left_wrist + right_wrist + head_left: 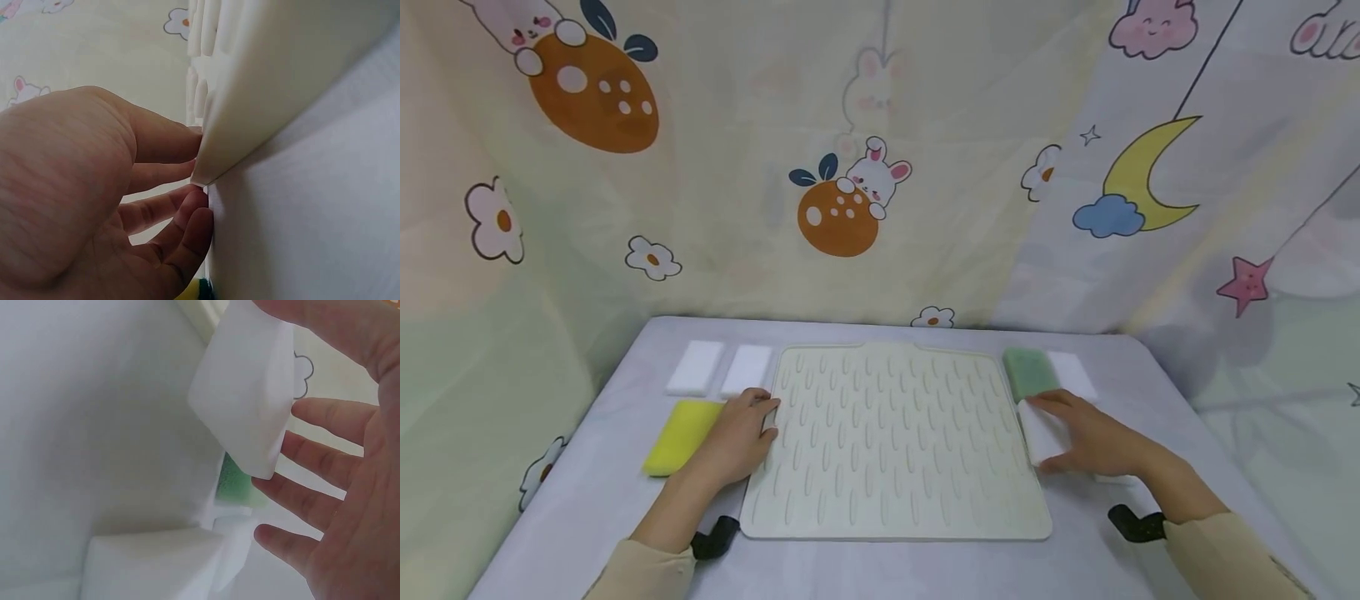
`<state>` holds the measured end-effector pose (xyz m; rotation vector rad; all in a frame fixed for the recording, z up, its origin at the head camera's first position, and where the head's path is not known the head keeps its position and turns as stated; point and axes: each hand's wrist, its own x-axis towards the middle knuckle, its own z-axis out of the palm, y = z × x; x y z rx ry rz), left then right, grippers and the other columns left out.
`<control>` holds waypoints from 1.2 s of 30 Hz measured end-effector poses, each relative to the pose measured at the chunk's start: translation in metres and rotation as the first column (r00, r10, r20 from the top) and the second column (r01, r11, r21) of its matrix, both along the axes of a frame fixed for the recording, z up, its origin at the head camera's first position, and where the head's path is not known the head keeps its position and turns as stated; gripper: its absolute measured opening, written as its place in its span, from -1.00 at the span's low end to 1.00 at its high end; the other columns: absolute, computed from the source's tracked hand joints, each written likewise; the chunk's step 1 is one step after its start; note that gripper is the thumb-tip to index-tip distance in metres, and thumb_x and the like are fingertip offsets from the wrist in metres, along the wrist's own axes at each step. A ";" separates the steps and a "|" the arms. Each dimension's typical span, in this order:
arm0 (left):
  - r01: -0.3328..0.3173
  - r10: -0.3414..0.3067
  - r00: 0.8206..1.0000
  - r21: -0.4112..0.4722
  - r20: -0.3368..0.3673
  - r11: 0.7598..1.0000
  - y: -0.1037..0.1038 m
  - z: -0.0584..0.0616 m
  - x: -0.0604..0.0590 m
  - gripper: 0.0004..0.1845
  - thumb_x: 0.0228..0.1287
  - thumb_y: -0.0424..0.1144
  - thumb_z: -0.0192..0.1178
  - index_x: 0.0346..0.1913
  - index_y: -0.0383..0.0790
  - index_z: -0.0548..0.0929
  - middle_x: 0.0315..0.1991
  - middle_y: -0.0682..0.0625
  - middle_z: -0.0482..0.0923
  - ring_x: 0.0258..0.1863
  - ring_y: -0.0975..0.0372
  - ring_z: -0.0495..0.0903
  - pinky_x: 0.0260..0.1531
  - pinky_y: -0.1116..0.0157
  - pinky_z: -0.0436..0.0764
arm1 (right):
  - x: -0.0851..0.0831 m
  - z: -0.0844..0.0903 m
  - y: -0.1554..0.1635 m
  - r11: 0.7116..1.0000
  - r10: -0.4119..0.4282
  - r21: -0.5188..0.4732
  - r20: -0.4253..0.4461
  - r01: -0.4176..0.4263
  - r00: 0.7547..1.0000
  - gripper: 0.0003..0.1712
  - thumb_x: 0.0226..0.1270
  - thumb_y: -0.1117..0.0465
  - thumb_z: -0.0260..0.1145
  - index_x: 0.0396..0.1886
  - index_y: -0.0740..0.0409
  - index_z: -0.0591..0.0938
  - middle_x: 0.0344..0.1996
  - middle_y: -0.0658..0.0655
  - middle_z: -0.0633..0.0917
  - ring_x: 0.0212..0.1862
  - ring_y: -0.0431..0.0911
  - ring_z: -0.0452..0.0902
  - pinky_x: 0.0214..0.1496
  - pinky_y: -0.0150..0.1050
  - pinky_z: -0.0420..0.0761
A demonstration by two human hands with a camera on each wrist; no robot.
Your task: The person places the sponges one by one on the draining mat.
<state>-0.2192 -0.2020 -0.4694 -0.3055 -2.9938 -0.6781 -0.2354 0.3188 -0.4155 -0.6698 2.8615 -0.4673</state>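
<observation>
Head view, mat: a big ridged cream mat (891, 437) lies flat in the middle of the grey table (880, 567). Nothing sits on it.

Head view, your left hand: your left hand (737, 437) rests at the mat's left edge, fingertips touching that edge, fingers fairly straight and gripping nothing as far as I can see.

Head view, left side stuff: a yellow sponge (681, 433) lies just beside that hand, partly under it, and two white sponges (722, 368) sit side by side behind it, near the mat's far left corner.

Head view, your right hand: your right hand (1093, 437) lies over a white sponge (1041, 433) just off the mat's right edge, fingers spread across its top.

Head view, right side stuff: a green sponge (1030, 371) sits just behind that hand, with another white block (1072, 372) touching its right side.

Left wrist view: your fingers (169, 215) are loosely bent right at the mat's edge (281, 94), which looks slightly raised off the table; can't tell if they're under it.

Right wrist view: the white sponge (247, 406) is tilted against your open fingers (325, 462), thumb on its far side, so it's a loose hold rather than a squeeze. A bit of the green sponge (234, 484) shows behind it.
</observation>
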 end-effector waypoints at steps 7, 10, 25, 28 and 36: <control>-0.002 0.002 1.000 0.007 -0.001 1.000 0.000 -0.001 0.000 -0.50 0.39 -0.33 0.27 0.34 -0.47 0.55 0.34 -0.34 0.44 0.32 -0.22 0.44 0.30 -0.14 0.49 | -0.005 0.010 -0.011 1.000 0.004 -0.027 0.007 -0.004 1.000 0.18 -0.01 -0.20 0.67 0.54 0.22 0.38 0.44 0.38 0.39 0.45 0.35 0.32 0.36 0.34 0.43; -0.004 0.004 1.000 0.007 0.001 1.000 0.000 -0.001 0.000 -0.50 0.39 -0.33 0.27 0.34 -0.46 0.55 0.34 -0.34 0.44 0.32 -0.21 0.44 0.30 -0.13 0.49 | -0.008 0.014 -0.015 1.000 0.003 -0.028 0.007 -0.002 1.000 0.17 0.00 -0.18 0.67 0.53 0.22 0.39 0.45 0.38 0.38 0.46 0.35 0.30 0.38 0.34 0.42; -0.014 0.013 0.999 0.011 0.029 1.000 0.001 0.003 0.004 -0.49 0.40 -0.34 0.26 0.36 -0.47 0.53 0.36 -0.32 0.42 0.33 -0.21 0.43 0.30 -0.14 0.49 | -0.025 0.025 -0.033 1.000 0.021 -0.021 -0.012 -0.021 1.000 0.13 0.03 -0.15 0.66 0.52 0.22 0.40 0.46 0.40 0.37 0.48 0.38 0.24 0.41 0.38 0.35; -0.014 0.014 0.999 0.012 0.028 1.000 0.001 0.004 0.004 -0.49 0.40 -0.34 0.26 0.36 -0.47 0.53 0.36 -0.32 0.42 0.32 -0.21 0.43 0.30 -0.14 0.50 | -0.029 0.026 -0.036 0.999 0.028 -0.022 -0.016 -0.028 0.999 0.13 0.03 -0.15 0.66 0.53 0.20 0.40 0.46 0.40 0.37 0.47 0.39 0.24 0.41 0.39 0.35; -0.005 0.005 1.000 0.015 0.014 1.000 0.000 0.001 0.003 -0.50 0.40 -0.34 0.26 0.35 -0.47 0.54 0.35 -0.33 0.43 0.32 -0.22 0.43 0.29 -0.14 0.49 | -0.040 0.026 -0.046 0.999 0.034 0.005 -0.025 -0.034 0.999 0.11 0.06 -0.12 0.66 0.55 0.18 0.39 0.47 0.38 0.37 0.49 0.37 0.24 0.43 0.37 0.34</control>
